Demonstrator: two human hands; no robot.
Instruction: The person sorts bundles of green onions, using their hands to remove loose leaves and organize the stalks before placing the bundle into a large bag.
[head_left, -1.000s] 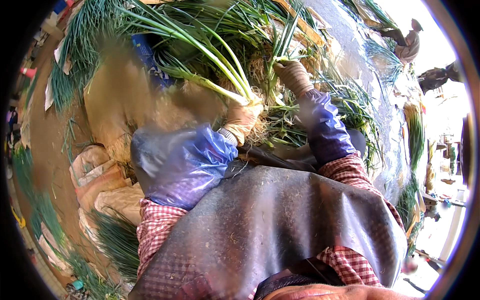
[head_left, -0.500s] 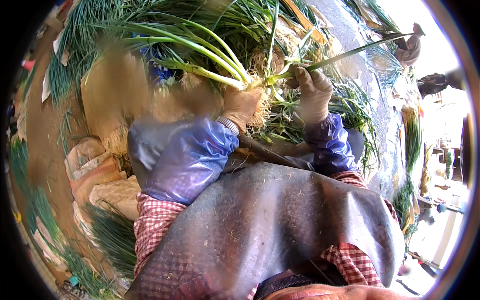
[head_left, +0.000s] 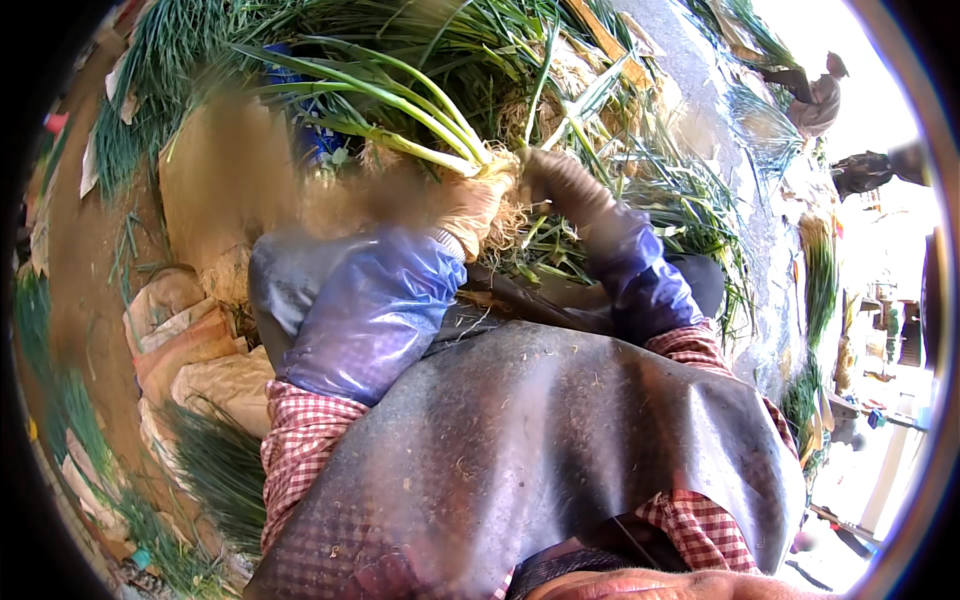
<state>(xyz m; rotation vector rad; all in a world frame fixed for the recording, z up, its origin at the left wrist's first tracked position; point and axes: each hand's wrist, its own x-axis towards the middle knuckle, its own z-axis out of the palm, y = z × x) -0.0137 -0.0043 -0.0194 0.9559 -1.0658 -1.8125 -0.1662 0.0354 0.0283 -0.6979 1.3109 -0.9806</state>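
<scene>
Left grip [head_left: 470, 212]: clamping around the root end of the scallion bunch [head_left: 435, 153].
Scallion bunch: lying at the left grip, running its long axis from there away from the body and leftward, fanning its leaf tips farthest out.
Root tuft [head_left: 508, 222]: dangling to the right of the left grip, between both hands.
Right grip [head_left: 562, 185]: pointing inward from the right, hiding its fingertips; cannot tell whether clamped, together or apart.
Nearer hand: being the left, wrapping the bunch directly; with the right, sitting at or just beside the white base, cannot tell which.
Loose scallion heap [head_left: 690, 210]: spreading to the right of the right grip and beyond both.
Dark apron [head_left: 520, 420]: stretching on the body side of both grips.
</scene>
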